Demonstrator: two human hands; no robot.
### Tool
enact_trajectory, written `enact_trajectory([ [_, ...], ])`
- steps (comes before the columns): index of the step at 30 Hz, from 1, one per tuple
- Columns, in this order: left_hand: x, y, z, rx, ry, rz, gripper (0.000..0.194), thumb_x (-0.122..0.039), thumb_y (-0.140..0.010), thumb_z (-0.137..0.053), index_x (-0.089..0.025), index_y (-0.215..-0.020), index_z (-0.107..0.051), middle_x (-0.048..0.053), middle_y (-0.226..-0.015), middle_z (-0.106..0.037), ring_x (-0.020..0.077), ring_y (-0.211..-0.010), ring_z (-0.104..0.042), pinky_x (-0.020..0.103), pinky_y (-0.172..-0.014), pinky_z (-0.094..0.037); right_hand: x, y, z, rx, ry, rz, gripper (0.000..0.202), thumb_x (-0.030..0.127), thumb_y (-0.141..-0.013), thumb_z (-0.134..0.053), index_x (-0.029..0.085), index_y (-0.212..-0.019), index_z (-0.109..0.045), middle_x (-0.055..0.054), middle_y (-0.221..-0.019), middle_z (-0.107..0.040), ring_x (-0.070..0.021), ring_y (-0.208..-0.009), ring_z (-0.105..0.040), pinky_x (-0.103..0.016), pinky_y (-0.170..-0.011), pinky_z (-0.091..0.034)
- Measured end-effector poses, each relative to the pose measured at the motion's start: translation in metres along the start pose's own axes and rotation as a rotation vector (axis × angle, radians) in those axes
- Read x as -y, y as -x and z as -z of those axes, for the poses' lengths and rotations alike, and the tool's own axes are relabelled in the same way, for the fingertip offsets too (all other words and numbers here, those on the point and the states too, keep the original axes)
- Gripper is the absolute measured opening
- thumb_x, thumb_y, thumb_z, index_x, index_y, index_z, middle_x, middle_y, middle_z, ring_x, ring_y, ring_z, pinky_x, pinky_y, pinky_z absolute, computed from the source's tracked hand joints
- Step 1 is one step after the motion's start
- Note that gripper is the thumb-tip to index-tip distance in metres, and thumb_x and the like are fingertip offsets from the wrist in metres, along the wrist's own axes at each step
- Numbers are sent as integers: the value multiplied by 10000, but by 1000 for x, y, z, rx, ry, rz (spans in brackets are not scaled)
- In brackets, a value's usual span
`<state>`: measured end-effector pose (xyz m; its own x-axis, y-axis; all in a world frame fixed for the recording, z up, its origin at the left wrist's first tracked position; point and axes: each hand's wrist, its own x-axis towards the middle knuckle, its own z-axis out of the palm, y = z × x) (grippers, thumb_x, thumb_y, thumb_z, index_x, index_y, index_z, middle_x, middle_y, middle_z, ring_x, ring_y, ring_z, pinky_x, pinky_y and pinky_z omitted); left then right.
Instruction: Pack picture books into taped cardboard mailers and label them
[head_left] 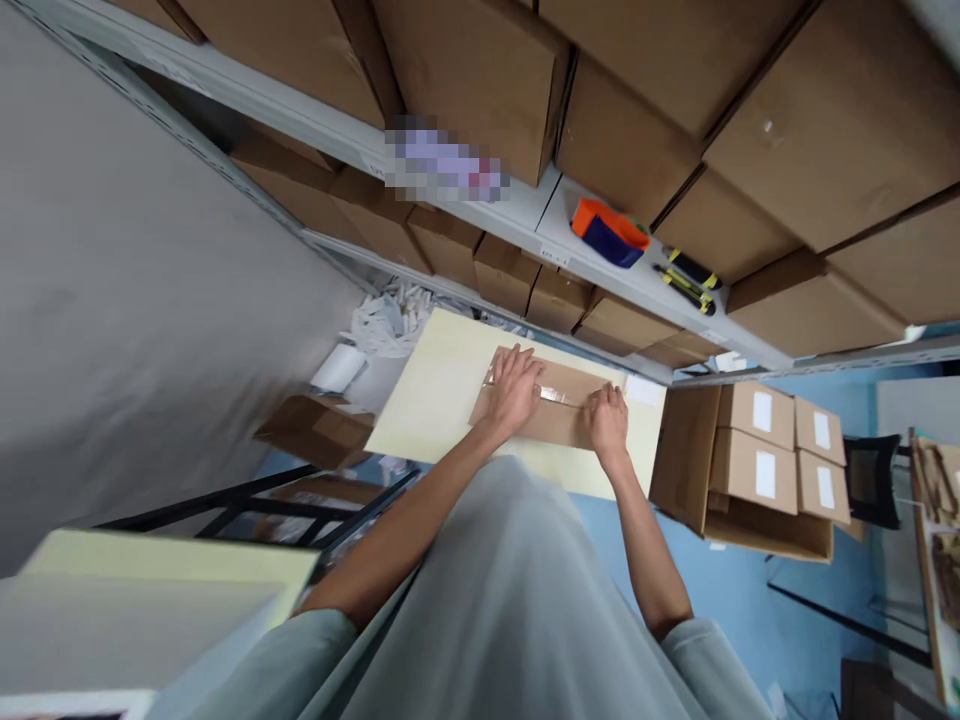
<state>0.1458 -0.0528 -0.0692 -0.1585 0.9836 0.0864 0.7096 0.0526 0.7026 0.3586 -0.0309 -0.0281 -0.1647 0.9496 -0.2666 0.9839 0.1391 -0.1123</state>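
Note:
A flat brown cardboard box (562, 425) lies on a pale yellow tabletop (420, 400) in front of me. Along its middle seam runs a shiny strip of clear tape (553, 395). My left hand (516, 390) rests on the left part of the box, its fingers stretched out over the tape line. At the right end of the seam, my right hand (607, 418) touches the box with its fingers curled together. Whatever may be between those fingers is hidden. A white paper (643, 390) lies on the tabletop just beyond the right hand.
Shelves with brown boxes (630, 130) rise behind the table. On the shelf edge are an orange and blue item (611, 232) and cutters (688, 280). A large open carton (682, 450) with labelled boxes stands right. Lower left are another yellow surface (172, 555) and a wall (150, 300).

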Motion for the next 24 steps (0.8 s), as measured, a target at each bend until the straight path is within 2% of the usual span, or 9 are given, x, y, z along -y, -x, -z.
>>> enact_trajectory([
  [3, -33, -51, 9, -69, 48, -101, 412, -43, -818, -601, -231, -1145, -765, 129, -1466, -674, 362, -1562, -477, 649, -1388, -186, 2, -47, 53, -207, -6, 164, 395, 271, -1071, -487, 125, -1414, -617, -230, -1636, -541, -354, -1573, -432, -551, -1316, -314],
  [5, -60, -90, 22, -140, 45, -178, 408, -56, -858, -580, -226, -1177, -769, 122, -1443, -686, 341, -1539, -499, 634, -1384, -212, 8, -87, 98, -375, 1, 274, 440, 307, -1088, -454, 126, -1472, -571, -232, -1580, -578, -351, -1520, -477, -574, -1312, -307],
  [7, -87, -127, 41, -197, 31, -246, 391, -64, -878, -571, -206, -1184, -770, 131, -1405, -697, 332, -1494, -533, 611, -1378, -238, 18, -128, 141, -467, 25, 347, 475, 316, -1082, -456, 103, -1501, -528, -243, -1503, -611, -356, -1439, -535, -555, -1272, -363],
  [9, -109, -156, 60, -237, 28, -284, 386, -65, -881, -578, -194, -1190, -771, 146, -1373, -702, 330, -1423, -578, 598, -1364, -270, 33, -166, 173, -470, 66, 373, 483, 302, -1063, -475, 64, -1482, -518, -267, -1435, -625, -370, -1364, -575, -519, -1194, -443],
  [12, -128, -180, 81, -265, 15, -283, 386, -63, -884, -583, -213, -1180, -780, 142, -1309, -716, 324, -1345, -615, 582, -1337, -318, 57, -207, 194, -371, 150, 347, 438, 268, -1045, -497, 56, -1426, -534, -277, -1381, -639, -377, -1295, -613, -490, -1116, -494],
  [14, -129, -183, 88, -277, 4, -271, 385, -63, -891, -582, -223, -1176, -786, 138, -1282, -722, 324, -1322, -623, 575, -1326, -331, 69, -222, 194, -301, 201, 309, 424, 245, -1041, -508, 64, -1423, -526, -281, -1412, -629, -373, -1314, -612, -480, -1124, -486],
  [17, -117, -173, 89, -305, 22, -248, 386, -62, -899, -586, -227, -1180, -791, 139, -1280, -726, 325, -1301, -632, 565, -1312, -346, 80, -230, 186, -256, 249, 274, 421, 239, -1039, -529, 66, -1422, -508, -293, -1469, -597, -372, -1384, -579, -485, -1169, -450],
  [21, -98, -146, 77, -318, 89, -175, 364, -61, -902, -600, -237, -1151, -798, 127, -1269, -742, 318, -1276, -651, 545, -1291, -378, 83, -230, 181, -287, 244, 297, 350, 244, -1052, -504, 70, -1354, -533, -301, -1455, -601, -374, -1374, -579, -513, -1183, -429],
  [24, -91, -123, 65, -261, 123, -110, 344, -65, -909, -606, -227, -1149, -791, 124, -1273, -755, 322, -1256, -671, 543, -1256, -426, 82, -225, 188, -251, 180, 319, 306, 178, -1018, -508, 80, -1304, -553, -275, -1379, -656, -353, -1325, -608, -506, -1187, -428],
])
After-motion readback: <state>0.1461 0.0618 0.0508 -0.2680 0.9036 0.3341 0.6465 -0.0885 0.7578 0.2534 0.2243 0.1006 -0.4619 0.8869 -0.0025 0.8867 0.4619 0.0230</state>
